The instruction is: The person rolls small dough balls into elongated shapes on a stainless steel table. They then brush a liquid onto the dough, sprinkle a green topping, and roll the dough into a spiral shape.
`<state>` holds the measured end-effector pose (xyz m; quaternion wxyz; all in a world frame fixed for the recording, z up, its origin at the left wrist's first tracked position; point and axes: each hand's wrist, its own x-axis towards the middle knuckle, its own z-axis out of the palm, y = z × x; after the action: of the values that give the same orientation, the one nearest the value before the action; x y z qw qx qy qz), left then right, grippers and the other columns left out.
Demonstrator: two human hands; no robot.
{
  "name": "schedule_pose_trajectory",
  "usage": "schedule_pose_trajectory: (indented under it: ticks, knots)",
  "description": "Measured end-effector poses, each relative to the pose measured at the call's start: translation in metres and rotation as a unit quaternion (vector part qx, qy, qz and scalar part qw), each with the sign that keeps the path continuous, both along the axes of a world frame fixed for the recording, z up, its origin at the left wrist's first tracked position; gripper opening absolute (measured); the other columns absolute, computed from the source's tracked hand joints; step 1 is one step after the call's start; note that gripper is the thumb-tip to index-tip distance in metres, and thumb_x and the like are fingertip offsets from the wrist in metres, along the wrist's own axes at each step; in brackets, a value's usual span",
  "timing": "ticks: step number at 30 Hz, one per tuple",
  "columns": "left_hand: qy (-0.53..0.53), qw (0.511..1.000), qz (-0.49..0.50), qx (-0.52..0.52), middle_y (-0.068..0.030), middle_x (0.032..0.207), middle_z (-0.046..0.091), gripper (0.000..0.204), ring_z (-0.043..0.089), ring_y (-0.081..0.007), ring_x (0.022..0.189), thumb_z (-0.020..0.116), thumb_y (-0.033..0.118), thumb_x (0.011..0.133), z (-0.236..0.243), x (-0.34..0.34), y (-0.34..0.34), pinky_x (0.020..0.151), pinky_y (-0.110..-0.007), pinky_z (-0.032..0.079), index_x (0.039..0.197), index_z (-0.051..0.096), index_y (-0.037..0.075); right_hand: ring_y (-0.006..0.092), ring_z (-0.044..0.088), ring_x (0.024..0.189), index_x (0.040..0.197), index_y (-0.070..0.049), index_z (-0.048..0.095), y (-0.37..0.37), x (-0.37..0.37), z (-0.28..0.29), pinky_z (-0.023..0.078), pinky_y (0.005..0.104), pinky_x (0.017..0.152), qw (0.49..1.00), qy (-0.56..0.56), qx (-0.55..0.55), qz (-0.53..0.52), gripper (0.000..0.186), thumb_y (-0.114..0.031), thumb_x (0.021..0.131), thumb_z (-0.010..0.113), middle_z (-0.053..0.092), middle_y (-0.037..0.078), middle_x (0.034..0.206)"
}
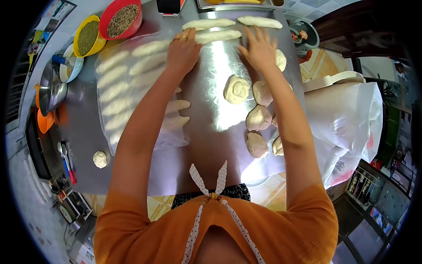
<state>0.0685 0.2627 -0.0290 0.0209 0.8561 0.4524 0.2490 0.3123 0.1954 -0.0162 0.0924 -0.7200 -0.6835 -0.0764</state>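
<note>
Both of my arms reach to the far side of a metal table (198, 145). My left hand (184, 52) lies at the left end of a long dough roll (220, 36), its fingers stretched forward. At the roll's right end is my right hand (260, 50), palm down with the fingers spread. Behind lie two more rolls, a left one (206, 23) and a right one (261, 21). A coiled dough ball (237, 89) sits nearer me, beside several dough lumps (258, 118) partly hidden by my right forearm. Several shaped rolls (115, 90) rest under clear plastic film on the left.
A red bowl (136, 27) of mixed grains and a yellow bowl (99, 43) of green flakes stand at the far left. A small dough ball (100, 159) and a red-handled utensil (71, 175) lie near the left edge. A white sack (343, 123) stands right of the table.
</note>
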Motion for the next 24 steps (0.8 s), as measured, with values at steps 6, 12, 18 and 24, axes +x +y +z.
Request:
schedule_pose_trajectory:
  ticks: [6,12,18,24]
  knots:
    - [-0.066,0.995,-0.037,-0.064,-0.0179,0.134,0.054,0.052,0.052,-0.0394,0.118,0.064,0.013,0.086,0.051,-0.031,-0.09,0.099,-0.045,0.045,0.134,0.048,0.003,0.0264,0.063,0.093,0.121,-0.011,0.06,-0.081,0.104,0.011,0.052,0.038,0.08,0.961,0.263,0.019,-0.085,0.033,-0.025,0.092,0.066,0.062,0.01,0.112]
    - [-0.219,0.918,-0.138,-0.3,-0.0186,0.122,0.06,0.054,0.062,-0.0336,0.106,0.067,0.001,0.082,0.082,-0.083,-0.252,0.09,-0.039,0.05,0.133,0.051,0.002,0.0286,0.058,0.101,0.098,-0.005,0.062,-0.238,-0.083,0.084,0.046,0.0372,0.091,0.898,0.364,-0.067,0.239,0.026,0.006,0.074,0.06,0.062,0.009,0.106]
    - [-0.19,0.819,-0.13,-0.526,-0.0194,0.116,0.064,0.054,0.067,-0.0294,0.101,0.071,0.004,0.081,0.024,-0.114,-0.361,0.086,-0.036,0.055,0.132,0.053,0.003,0.0216,0.061,0.11,0.123,-0.003,0.06,-0.36,-0.165,0.046,0.047,0.0356,0.093,0.774,0.621,-0.11,-0.052,0.032,-0.006,0.091,0.058,0.064,0.014,0.114]
    - [-0.146,0.898,-0.117,-0.399,-0.0184,0.098,0.068,0.047,0.067,-0.0354,0.092,0.081,0.014,0.073,0.014,-0.086,-0.34,0.078,-0.041,0.055,0.114,0.06,0.002,0.0299,0.06,0.078,0.086,-0.008,0.06,-0.3,-0.189,-0.018,0.049,0.0429,0.07,0.969,0.165,0.133,-0.124,0.003,-0.011,0.085,0.062,0.06,0.011,0.081]
